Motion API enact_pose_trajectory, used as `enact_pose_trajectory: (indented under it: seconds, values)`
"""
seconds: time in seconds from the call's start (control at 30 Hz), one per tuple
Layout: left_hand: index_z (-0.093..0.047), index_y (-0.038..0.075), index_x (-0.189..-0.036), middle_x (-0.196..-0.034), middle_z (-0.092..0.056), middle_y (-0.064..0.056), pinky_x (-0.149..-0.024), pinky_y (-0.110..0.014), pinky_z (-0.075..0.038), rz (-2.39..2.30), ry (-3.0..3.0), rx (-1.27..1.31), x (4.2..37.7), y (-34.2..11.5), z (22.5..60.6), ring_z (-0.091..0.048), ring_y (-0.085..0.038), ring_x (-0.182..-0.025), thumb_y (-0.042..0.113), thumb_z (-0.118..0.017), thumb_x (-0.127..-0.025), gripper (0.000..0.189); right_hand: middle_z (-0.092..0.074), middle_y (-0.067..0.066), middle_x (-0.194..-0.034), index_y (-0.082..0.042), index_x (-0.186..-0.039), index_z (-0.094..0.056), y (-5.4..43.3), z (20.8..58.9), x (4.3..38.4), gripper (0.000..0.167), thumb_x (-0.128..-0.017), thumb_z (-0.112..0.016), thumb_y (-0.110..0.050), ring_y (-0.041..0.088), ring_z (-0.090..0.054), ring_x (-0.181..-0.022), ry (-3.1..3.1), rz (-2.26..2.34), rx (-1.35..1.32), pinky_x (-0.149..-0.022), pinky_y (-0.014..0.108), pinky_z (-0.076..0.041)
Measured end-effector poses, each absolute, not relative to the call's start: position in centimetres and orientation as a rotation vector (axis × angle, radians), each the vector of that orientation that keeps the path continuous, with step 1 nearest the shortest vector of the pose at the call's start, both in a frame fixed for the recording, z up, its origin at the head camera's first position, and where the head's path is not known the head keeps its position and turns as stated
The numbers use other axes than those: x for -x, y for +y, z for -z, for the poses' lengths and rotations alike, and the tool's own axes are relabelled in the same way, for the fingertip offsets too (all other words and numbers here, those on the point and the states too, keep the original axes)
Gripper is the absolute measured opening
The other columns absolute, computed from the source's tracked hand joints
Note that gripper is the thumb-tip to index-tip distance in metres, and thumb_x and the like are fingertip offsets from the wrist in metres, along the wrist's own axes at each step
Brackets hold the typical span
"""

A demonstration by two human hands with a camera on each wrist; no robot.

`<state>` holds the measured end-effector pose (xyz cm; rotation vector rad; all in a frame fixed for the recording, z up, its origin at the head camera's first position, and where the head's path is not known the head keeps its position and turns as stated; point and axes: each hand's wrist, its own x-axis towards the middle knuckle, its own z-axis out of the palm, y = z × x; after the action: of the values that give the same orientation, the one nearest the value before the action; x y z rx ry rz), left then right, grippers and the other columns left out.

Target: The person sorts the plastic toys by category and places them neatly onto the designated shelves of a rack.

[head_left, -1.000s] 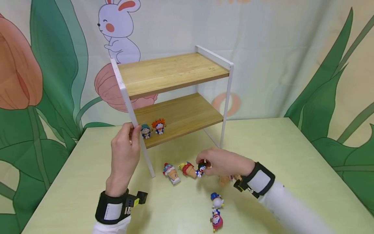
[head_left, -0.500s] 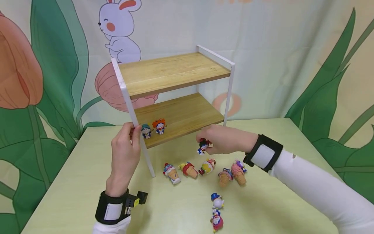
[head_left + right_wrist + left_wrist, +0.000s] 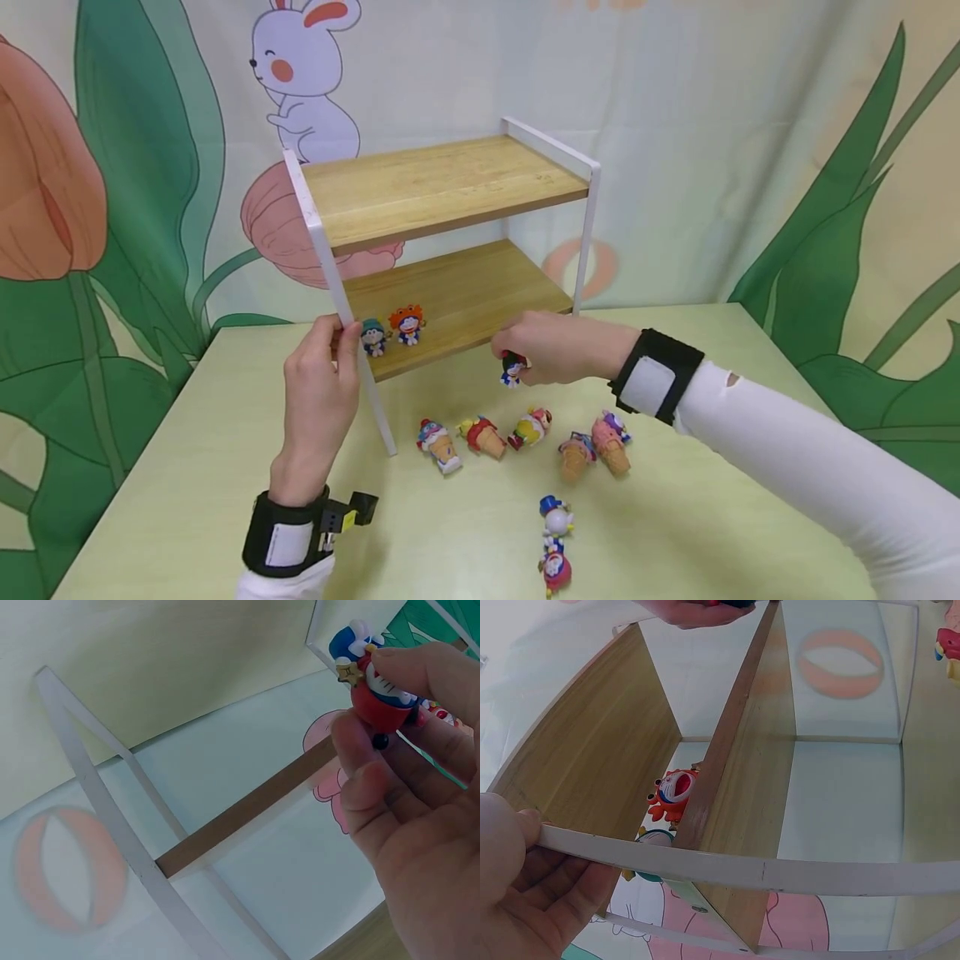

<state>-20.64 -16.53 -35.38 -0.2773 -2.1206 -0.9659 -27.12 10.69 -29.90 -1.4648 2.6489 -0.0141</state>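
staged playroom-style recording set: cartoon backdrop (image 3: 787, 125) with rabbit (image 3: 303, 79), tulip and big leaves hung behind a pale green table (image 3: 712, 517), small two-tier wooden shelf (image 3: 442, 242), toy figurines (image 3: 517, 437) scattered, wrist-worn cameras strapped on.

The shelf rack (image 3: 442, 250) stands on the bench (image 3: 712, 500), beyond both hands. Two figures (image 3: 392, 328) sit on its lower shelf, just right of the left hand (image 3: 322, 392). Five cone toys (image 3: 525, 435) lie below the right hand (image 3: 558, 354); two more toys (image 3: 555, 542) lie nearer the person.
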Motion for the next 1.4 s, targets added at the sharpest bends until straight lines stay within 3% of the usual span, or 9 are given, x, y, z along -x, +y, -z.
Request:
enact_pose_trajectory:
  seconds: [0.53,0.73,1.0,1.23,1.4]
  values:
    - [-0.058,-0.009,-0.106,-0.09,-0.064,-0.02,-0.067,-0.045,-0.057,0.961,-2.132,0.273,20.7,-16.7,35.4,-0.061,-0.03,-0.074,0.002,-0.061,-0.095,0.016,-0.062,0.006,-0.095,-0.002,-0.108,-0.066,7.9,26.9,28.8,0.025,-0.084,-0.071,-0.003,0.017,-0.056,-0.082,2.701,0.078,1.566,-0.071,0.028,-0.048]
    - [-0.058,-0.009,-0.106,-0.091,-0.064,-0.02,-0.068,-0.046,-0.057,0.962,-2.131,0.278,20.6,-16.7,35.4,-0.06,-0.03,-0.074,0.001,-0.061,-0.095,0.016,-0.062,0.007,-0.093,-0.001,-0.102,-0.066,6.3,26.2,29.9,0.021,-0.082,-0.068,0.001,0.018,-0.052,-0.079,2.723,0.122,1.566,-0.068,0.028,-0.044]
    - [-0.058,-0.009,-0.106,-0.09,-0.063,-0.02,-0.068,-0.045,-0.057,0.96,-2.132,0.283,20.6,-16.6,35.4,-0.06,-0.03,-0.074,0.001,-0.061,-0.095,0.015,-0.063,0.003,-0.097,-0.004,-0.11,-0.065,4.5,26.1,30.6,0.022,-0.088,-0.067,-0.005,0.016,-0.056,-0.082,2.755,0.079,1.437,-0.075,0.028,-0.047]
    - [-0.058,-0.009,-0.106,-0.09,-0.063,-0.02,-0.068,-0.046,-0.057,0.957,-2.128,0.287,20.7,-16.6,35.4,-0.061,-0.03,-0.074,0.001,-0.061,-0.094,0.016,-0.057,0.002,-0.088,-0.008,-0.1,-0.061,3.5,26.8,31.0,0.014,-0.088,-0.067,-0.005,0.016,-0.05,-0.078,2.785,0.109,1.336,-0.069,0.027,-0.042]
    - [-0.058,-0.009,-0.105,-0.089,-0.063,-0.02,-0.067,-0.045,-0.057,0.958,-2.125,0.291,20.7,-16.6,35.5,-0.061,-0.03,-0.073,0.001,-0.061,-0.094,0.015,-0.058,0.002,-0.091,-0.007,-0.101,-0.063,3.0,27.2,31.3,0.015,-0.087,-0.066,-0.003,0.016,-0.051,-0.082,2.795,0.097,1.338,-0.073,0.028,-0.043]
